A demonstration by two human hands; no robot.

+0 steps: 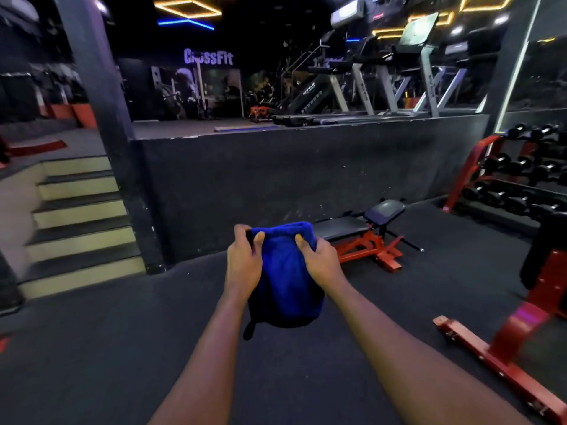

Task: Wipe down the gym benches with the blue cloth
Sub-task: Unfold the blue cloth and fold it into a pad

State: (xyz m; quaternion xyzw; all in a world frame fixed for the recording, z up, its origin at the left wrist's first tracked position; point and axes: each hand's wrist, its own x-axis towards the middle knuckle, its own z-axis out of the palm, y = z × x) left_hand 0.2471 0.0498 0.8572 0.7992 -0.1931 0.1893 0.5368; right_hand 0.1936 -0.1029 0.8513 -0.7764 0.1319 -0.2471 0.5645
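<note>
1. Left hand [244, 262] and right hand [322, 259] each gripped a top edge of the blue cloth [287, 286], which hung in mid-air between them.
2. Dark rubber floor [122, 348]; bench [346, 226], black pads on a red frame, just beyond the cloth.
3. Dumbbell rack [474, 161] at right, steps [79, 210] at left.
4. Treadmills [395, 87] on a raised platform [306, 167]; lit sign [208, 57] read "CrossFit".

Dim overall; yellow and blue ceiling strips [185, 16] glow overhead; edges bowed and motion-blurred.

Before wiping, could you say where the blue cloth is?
Centre of head view: blue cloth held by left hand and right hand, before the weight bench.
</note>
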